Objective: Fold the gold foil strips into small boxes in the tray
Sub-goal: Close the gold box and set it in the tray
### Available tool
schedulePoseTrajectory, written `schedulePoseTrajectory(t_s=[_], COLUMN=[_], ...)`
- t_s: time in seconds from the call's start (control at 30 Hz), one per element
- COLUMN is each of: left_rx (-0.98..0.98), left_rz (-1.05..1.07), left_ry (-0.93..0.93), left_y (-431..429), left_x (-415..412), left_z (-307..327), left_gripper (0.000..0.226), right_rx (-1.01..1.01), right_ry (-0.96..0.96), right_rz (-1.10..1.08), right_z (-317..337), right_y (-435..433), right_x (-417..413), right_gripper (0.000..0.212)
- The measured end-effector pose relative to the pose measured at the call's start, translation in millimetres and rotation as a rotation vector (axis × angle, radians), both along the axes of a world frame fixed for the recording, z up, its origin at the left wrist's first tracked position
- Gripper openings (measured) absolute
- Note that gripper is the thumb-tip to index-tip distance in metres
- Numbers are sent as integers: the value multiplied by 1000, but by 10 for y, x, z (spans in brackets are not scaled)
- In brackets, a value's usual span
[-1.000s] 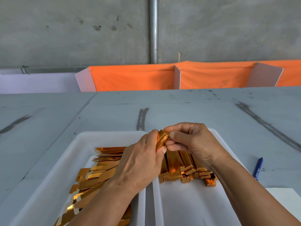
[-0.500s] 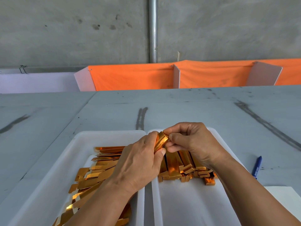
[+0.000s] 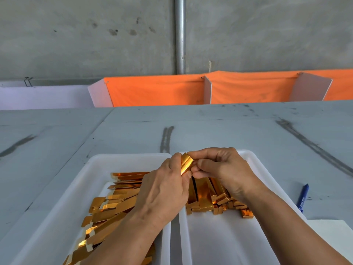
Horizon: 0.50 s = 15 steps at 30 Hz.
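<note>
Gold strip (image 3: 186, 163), half-folded, hovers above the gap between left tray (image 3: 63, 197) and right tray (image 3: 219, 245), near the front edge of the worktop (image 3: 229, 131); our left grip (image 3: 164, 190) and right grip (image 3: 223, 169) both pinch it. We should crease squarely and tuck the end flap. Flat strips (image 3: 114, 203) and finished boxes (image 3: 208, 196) crowd beneath; a pen (image 3: 302, 197) lies toward the right edge, clear.

Grey, scuffed table top (image 3: 229, 131), seam running down its left part. Dark double streak (image 3: 166, 139) near mid-table; a longer black smear (image 3: 313, 146) runs diagonally on the right. Blue plastic pen (image 3: 303, 197) lies on the right, just beyond a white sheet of paper (image 3: 334, 238). Behind the far edge: orange cloth screen (image 3: 152, 92), split by upright white divider panels (image 3: 207, 89). Pale lilac board (image 3: 44, 97) at left, bent wire hook (image 3: 28, 82) above it. Stained grey concrete wall (image 3: 76, 35); vertical metal pipe (image 3: 180, 35) against it.
</note>
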<state>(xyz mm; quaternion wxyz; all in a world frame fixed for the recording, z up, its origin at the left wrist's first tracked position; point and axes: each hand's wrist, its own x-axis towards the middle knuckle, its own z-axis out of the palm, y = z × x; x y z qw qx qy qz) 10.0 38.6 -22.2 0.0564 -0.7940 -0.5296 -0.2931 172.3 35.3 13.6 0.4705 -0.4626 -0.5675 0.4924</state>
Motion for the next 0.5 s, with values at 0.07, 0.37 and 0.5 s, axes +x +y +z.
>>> schedulePoseTrajectory(t_s=[0.07, 0.37, 0.5], left_rx=[-2, -21, -17], left_rz=[33, -24, -63], left_ry=[3, 44, 20], left_y=[9, -2, -6], left_x=[-1, 32, 20], left_z=[0, 24, 40], left_gripper=[46, 41, 43], right_rx=[-4, 14, -7], right_ry=[11, -41, -89], right_rz=[3, -144, -164], right_z=[-13, -50, -46], right_y=[-2, 34, 51], right_x=[-26, -77, -51], right_gripper=[30, 8, 8])
